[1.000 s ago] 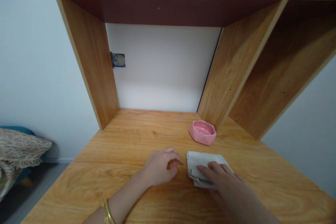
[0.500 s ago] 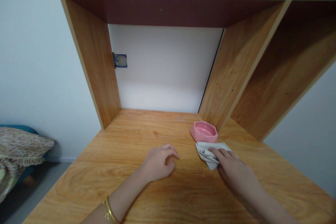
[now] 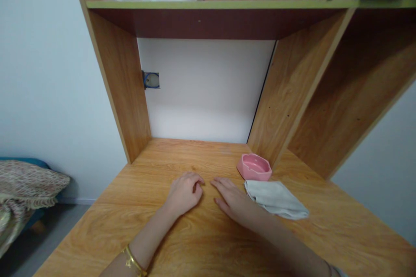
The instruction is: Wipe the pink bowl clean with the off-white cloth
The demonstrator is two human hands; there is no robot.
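Grey cloth [image 3: 275, 199], soft, light and best pinched at a corner, lies on the tabletop [image 3: 201, 242] beside a pink dish [image 3: 254, 167]; right hand [image 3: 235, 199] flat nearby with fingers spread, left hand [image 3: 183, 191] loosely curled, both empty.

We find both hands resting on the worktop [image 3: 208, 242], the left hand [image 3: 182, 192] just left of the right hand [image 3: 234, 201]. A cloth [image 3: 275, 199] lies just right of the right hand. A dish [image 3: 254, 167] sits behind the cloth, beside the upright panel [image 3: 286, 91].
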